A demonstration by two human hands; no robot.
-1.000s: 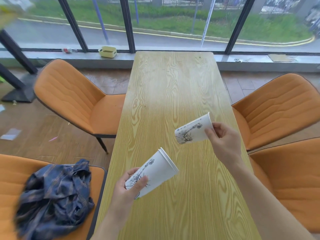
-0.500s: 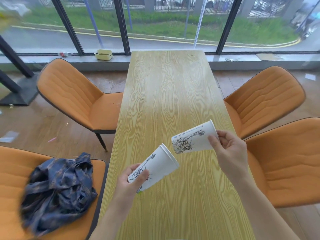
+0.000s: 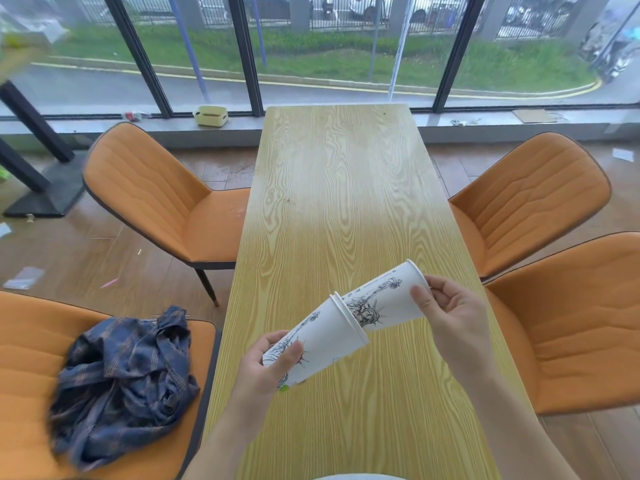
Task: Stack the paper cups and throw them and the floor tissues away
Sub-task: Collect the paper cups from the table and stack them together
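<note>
My left hand (image 3: 268, 368) grips the base of a nested stack of white printed paper cups (image 3: 322, 337), tilted with its mouth up and to the right. My right hand (image 3: 446, 315) pinches a single printed paper cup (image 3: 386, 299) by its rim end. That cup's base sits just inside the mouth of the stack. Both are held above the near part of the wooden table (image 3: 332, 209). Bits of tissue lie on the floor at the left (image 3: 23, 278) and at the far right (image 3: 622, 154).
Orange chairs flank the table: one at the left (image 3: 156, 195), two at the right (image 3: 530, 195). The near left chair (image 3: 20, 358) carries a crumpled blue plaid shirt (image 3: 121, 375). A small yellow box (image 3: 210, 115) sits on the window sill.
My right hand has brought the single cup down and left until its base entered the mouth of the stack in my left hand. The view has tilted up slightly.
</note>
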